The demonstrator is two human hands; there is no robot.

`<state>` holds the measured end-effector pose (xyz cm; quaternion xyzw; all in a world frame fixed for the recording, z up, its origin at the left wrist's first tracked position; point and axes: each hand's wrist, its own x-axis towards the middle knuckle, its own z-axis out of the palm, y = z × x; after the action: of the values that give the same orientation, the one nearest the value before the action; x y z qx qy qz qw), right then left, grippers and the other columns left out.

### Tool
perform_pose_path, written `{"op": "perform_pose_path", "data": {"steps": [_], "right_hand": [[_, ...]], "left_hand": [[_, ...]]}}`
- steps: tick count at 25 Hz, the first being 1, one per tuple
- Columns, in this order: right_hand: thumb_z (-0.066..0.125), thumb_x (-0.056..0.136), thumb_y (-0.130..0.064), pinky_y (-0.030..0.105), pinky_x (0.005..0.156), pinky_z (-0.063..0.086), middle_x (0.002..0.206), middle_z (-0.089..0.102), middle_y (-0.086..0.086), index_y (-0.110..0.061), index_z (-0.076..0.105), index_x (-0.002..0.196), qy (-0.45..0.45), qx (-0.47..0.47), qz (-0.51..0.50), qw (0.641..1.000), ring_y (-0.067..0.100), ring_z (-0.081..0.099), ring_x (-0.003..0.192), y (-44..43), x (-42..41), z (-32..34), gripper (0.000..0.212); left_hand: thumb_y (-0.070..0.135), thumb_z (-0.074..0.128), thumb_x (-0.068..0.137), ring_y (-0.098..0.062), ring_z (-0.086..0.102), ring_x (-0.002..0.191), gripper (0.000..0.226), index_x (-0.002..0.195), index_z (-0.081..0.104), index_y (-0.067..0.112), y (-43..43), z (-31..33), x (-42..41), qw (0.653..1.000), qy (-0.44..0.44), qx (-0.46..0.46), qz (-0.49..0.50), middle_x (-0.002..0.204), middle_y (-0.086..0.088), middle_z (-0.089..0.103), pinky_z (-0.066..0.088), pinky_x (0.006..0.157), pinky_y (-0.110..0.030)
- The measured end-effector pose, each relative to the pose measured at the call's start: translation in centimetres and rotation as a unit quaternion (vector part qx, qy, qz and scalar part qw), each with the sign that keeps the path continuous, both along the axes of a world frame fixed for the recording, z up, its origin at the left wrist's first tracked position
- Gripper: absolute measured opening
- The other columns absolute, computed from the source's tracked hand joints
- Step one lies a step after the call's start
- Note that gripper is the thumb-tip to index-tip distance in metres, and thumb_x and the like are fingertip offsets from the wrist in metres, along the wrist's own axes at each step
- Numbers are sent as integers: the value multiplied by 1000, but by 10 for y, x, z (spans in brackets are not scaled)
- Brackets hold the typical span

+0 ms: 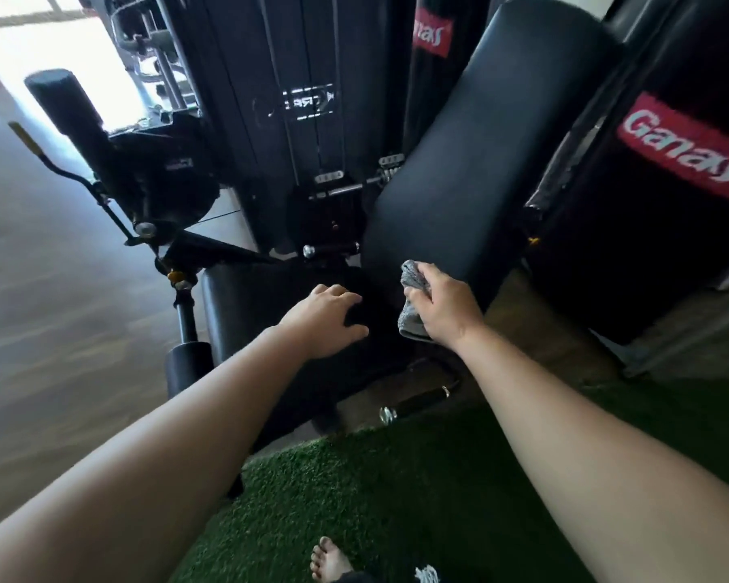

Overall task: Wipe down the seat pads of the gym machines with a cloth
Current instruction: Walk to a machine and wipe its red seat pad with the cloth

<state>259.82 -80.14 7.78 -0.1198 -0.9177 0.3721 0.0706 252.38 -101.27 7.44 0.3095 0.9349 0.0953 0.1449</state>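
Two grips out: right grip (442,307) is clutching the bunched grey cloth (414,283) at the bottom edge of the back pad (480,162), left grip (324,319) is resting open-fingered near the seat pad (249,313) rear edge.

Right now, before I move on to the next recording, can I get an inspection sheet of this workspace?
Surface: black padded seat pad, low on the machine; the picture is too blurred to judge dirt.
Job's things: crumpled grey cloth, at the lower end of the long black back pad.
Clutter: chrome-tipped black bar, low by the edge of the green artificial turf.
Grips: left hand rests on the seat pad; right hand holds the cloth.
Cables: nothing seen.
Surroundings: black cylindrical roller pad; red Ganas label; bare foot on the turf.
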Motion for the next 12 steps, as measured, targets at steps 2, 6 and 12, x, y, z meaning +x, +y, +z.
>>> {"op": "perform_pose_path", "data": {"steps": [2, 6, 12], "right_hand": [[59, 97, -30, 27, 98, 43, 129, 68, 6, -20, 54, 142, 5, 8, -35, 999, 26, 62, 119, 40, 33, 15, 46], [58, 100, -33, 28, 107, 41, 144, 58, 6, -30, 42, 152, 6, 8, -78, 997, 25, 57, 129, 122, 112, 46, 55], [55, 103, -30, 23, 91, 41, 142, 58, 2, -37, 37, 153, 13, 7, -155, 988, 20, 60, 121, 269, 274, 81, 54]], "left_hand": [[59, 59, 93, -23, 36, 142, 71, 154, 42, 25, 45, 12, 19, 999, 13, -1, -39, 152, 2, 45, 43, 111, -43], [59, 59, 93, -27, 39, 137, 68, 148, 47, 23, 139, 30, 70, 994, 27, -8, -102, 143, -3, 51, 42, 110, -43], [52, 61, 95, -30, 38, 140, 67, 152, 45, 23, 320, 58, 189, 979, 36, 18, -200, 149, -4, 48, 38, 113, -45]]}}
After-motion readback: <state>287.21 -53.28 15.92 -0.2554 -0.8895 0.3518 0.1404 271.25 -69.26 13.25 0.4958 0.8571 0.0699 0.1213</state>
